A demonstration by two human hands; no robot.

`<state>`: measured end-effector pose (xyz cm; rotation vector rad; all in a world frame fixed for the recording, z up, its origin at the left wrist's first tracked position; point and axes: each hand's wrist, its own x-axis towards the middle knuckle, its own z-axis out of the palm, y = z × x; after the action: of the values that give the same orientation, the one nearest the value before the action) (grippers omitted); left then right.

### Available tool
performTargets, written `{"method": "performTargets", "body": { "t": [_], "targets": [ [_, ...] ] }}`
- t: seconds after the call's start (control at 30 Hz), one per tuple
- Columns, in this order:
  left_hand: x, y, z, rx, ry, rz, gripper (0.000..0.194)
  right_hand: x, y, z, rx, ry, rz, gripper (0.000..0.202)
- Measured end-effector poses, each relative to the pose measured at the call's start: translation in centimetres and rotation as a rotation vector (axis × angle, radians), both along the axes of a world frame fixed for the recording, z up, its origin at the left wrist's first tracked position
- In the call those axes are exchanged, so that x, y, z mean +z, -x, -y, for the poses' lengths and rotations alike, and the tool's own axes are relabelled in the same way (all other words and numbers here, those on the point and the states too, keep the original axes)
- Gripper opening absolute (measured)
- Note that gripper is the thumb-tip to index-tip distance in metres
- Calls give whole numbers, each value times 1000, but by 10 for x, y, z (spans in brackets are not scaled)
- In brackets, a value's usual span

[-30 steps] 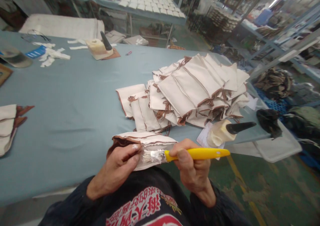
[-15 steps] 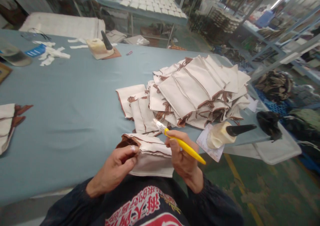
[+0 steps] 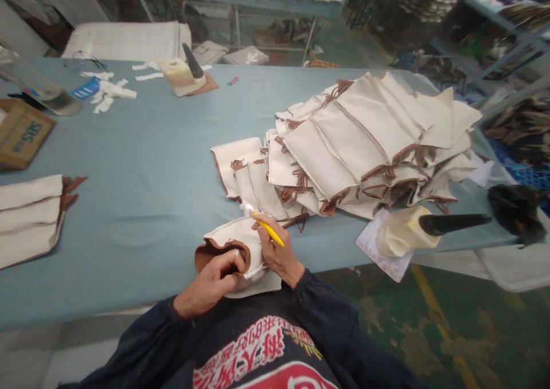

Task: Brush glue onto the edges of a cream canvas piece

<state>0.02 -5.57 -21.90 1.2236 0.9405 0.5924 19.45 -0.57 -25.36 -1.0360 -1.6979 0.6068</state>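
At the table's front edge lies a cream piece with a brown inside [image 3: 244, 234], like a small bag or sleeve, its mouth gaping to the left. My left hand [image 3: 210, 280] pinches the rim of that mouth, fingertips partly inside. In my right hand [image 3: 277, 251] is a yellow-handled brush [image 3: 271, 232], its whitish bristle end pointing up and left over the piece. The right hand rests against the piece's right side. Just beyond it sits a large heap of similar cream pieces [image 3: 339, 148] with brown edges and ties.
A cream bottle with a black nozzle [image 3: 404, 231] lies on a card at right; another nozzle bottle [image 3: 183, 77] stands farther back. More cream pieces [image 3: 30, 220] and a cardboard box [image 3: 26, 134] are at left. White strips [image 3: 109, 94] lie near a clear container [image 3: 60, 99].
The brush and my right hand have moved left, onto the cream piece. The mouth of the piece now gapes wider toward the left. The camera view has shifted.
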Motion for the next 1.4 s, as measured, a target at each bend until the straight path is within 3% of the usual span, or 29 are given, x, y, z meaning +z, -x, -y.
{"method": "performTargets", "body": {
  "t": [0.07, 0.17, 0.33, 0.47, 0.6, 0.73, 0.8, 0.9, 1.0, 1.1, 1.23, 1.4],
  "targets": [
    [2, 3, 1, 33, 109, 47, 25, 0, 2, 3, -7, -23, 2, 27],
    [22, 0, -3, 133, 217, -12, 42, 7, 0, 9, 38, -108, 24, 28],
    [60, -19, -20, 187, 85, -274, 49, 28, -4, 6, 90, -271, 73, 29],
    [72, -28, -32, 301, 69, -194, 44, 50, -10, 4, 25, -279, -11, 28],
    [84, -25, -38, 206, 150, -77, 42, 81, -29, 6, -82, -72, -304, 26],
    [99, -19, -41, 106, 125, -25, 38, 119, -57, 10, -13, 21, -461, 30],
    [107, -21, -42, 52, 116, 4, 33, 136, -66, 10, 47, -14, -400, 30],
    [116, -31, -43, 7, 60, -4, 21, 153, -69, 3, 110, -168, -144, 27],
    [120, -44, -42, -27, 23, -11, 12, 157, -62, -9, 131, -355, 33, 26],
    [117, -49, -41, -22, -4, -46, 10, 154, -60, -13, 117, -446, 57, 25],
    [113, -43, -39, -33, 54, -83, 11, 152, -66, 4, -42, -364, 16, 24],
    [116, -41, -34, -111, 61, -2, 14, 154, -60, 10, 69, -353, 82, 25]
  ]
}}
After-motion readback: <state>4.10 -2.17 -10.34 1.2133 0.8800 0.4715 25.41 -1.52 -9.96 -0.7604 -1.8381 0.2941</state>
